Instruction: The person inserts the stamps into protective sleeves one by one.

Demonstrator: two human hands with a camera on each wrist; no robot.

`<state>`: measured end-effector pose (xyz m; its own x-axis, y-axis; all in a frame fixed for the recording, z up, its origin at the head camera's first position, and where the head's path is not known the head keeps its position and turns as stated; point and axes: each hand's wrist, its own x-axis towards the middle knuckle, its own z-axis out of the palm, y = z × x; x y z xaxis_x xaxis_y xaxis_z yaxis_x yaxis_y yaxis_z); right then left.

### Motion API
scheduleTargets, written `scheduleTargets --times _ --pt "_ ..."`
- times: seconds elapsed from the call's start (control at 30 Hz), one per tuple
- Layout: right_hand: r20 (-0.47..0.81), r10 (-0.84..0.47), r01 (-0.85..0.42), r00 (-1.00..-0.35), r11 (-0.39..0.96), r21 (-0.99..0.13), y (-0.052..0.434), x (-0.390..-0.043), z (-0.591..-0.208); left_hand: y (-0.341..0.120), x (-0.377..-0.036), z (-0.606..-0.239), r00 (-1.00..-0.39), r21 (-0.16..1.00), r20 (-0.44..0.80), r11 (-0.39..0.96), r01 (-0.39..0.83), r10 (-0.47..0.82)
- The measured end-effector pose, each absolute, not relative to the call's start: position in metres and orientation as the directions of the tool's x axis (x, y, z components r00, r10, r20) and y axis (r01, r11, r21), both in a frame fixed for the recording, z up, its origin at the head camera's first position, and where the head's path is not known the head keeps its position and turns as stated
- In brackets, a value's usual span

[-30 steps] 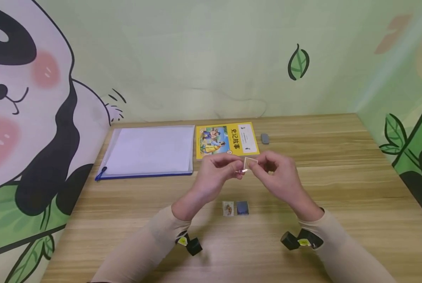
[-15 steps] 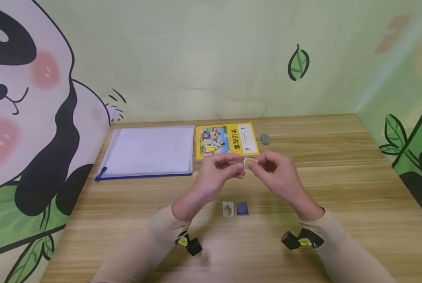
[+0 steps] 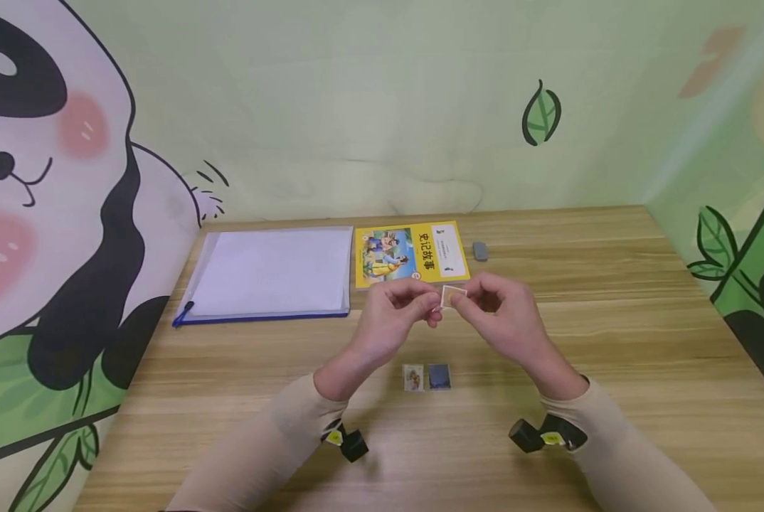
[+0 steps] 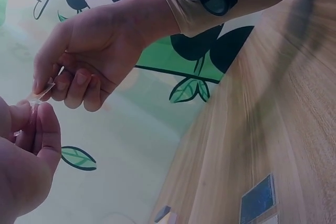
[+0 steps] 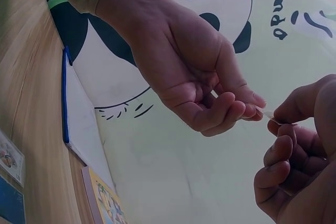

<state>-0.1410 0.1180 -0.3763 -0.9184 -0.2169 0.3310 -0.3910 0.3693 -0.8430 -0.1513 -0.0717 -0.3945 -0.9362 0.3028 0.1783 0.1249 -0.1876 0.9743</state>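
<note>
Pale green walls (image 3: 369, 107) painted with a big panda (image 3: 43, 178) at left, leaf (image 3: 540, 114) at centre, bamboo leaves (image 3: 715, 245) at right. Light wooden table (image 3: 612, 334) pushed into the corner, evenly lit.

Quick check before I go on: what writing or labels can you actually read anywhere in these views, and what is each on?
"史记故事": on the yellow book cover, head view.
"panda": on the wall mural, right wrist view, cut off at the frame edge.
Small print on the book's white panel: too small to read.
The two small cards on the table: pictures only, no legible text.
The small card pinched by left hand and right hand: nothing legible.
</note>
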Motion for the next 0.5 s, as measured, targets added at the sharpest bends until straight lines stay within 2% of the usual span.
scheduleTargets --times 0.5 --pt "0.306 -0.292 -0.414 -0.906 0.455 -0.789 0.1229 -0.1423 -0.3678 -0.0737 -0.1537 -0.4002 -0.922 0.966 0.215 -0.209 0.153 0.320"
